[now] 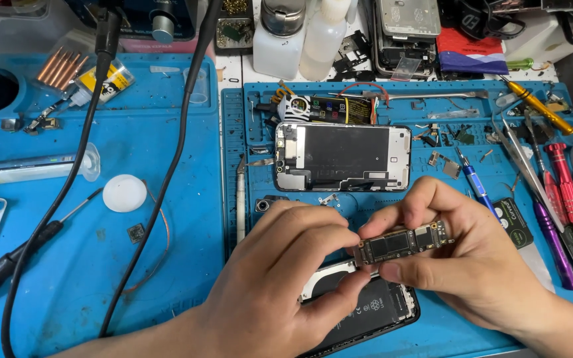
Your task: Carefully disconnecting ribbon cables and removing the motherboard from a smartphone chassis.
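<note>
A small phone logic board (402, 244), dark with gold-edged chips, is pinched at its two ends between my left hand (280, 278) and my right hand (465, 255). It hovers just above an opened black phone body (373, 311) lying on the blue repair mat (445, 331), partly hidden under both hands. Farther back on the mat lies a phone display assembly (343, 157), face down, with its metal shield and black backing showing.
Screwdrivers in red (565, 185), purple (555, 242), blue (475, 185) and yellow (538, 106), plus tweezers (522, 162), lie at the right. Small screws and brackets litter the mat. Black cables (160, 179), a white round lid (125, 193) and a syringe (34, 168) lie left. Bottles (323, 36) stand behind.
</note>
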